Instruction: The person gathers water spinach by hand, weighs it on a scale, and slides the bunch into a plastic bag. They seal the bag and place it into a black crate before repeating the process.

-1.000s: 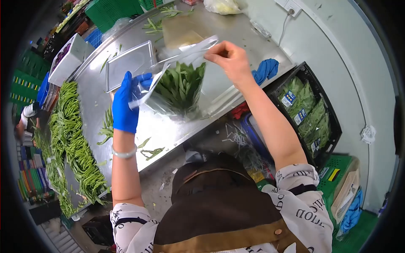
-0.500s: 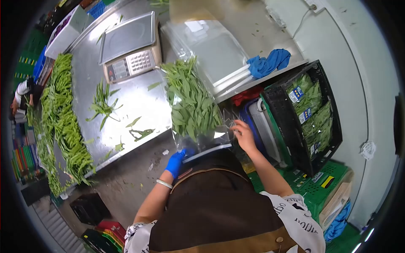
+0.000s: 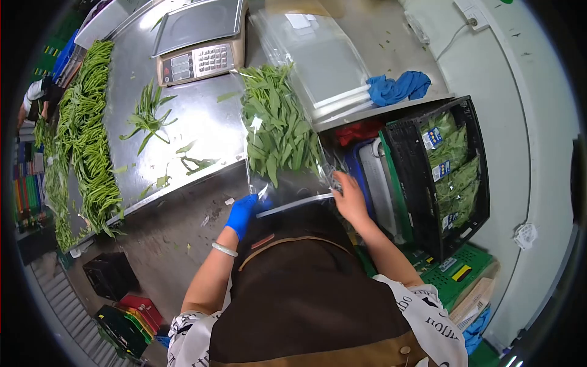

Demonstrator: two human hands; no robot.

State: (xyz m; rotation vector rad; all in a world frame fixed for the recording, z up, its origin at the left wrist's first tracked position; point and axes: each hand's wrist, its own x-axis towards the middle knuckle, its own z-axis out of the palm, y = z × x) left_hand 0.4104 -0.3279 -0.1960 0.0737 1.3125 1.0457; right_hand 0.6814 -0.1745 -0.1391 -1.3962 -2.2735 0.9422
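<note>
A clear plastic bag (image 3: 287, 188) filled with long-leaved greens (image 3: 278, 128) lies over the table's front edge, its mouth toward my apron. My left hand (image 3: 243, 214), in a blue glove, pinches the near left corner of the bag. At the near right side, my bare right hand (image 3: 350, 199) has its fingers bent around the bag's edge; the fingertips are partly lost in the crinkled plastic. Between the hands, the bag's pale rim runs straight across. A small loose bunch of greens (image 3: 148, 116) rests on the metal table to the left.
A scale (image 3: 202, 61) stands behind the bag. Flat plastic bags (image 3: 327, 67) and a blue cloth (image 3: 400, 87) lie at the back right. A black crate (image 3: 422, 183) of labelled packs is on my right. Piled greens (image 3: 92, 140) line the table's left; another person (image 3: 40, 101) is beyond.
My right hand's fingers, looser before, have closed in on the bag's right edge. The left hand still holds its corner. The whole view has shifted slightly, with the table appearing higher.
</note>
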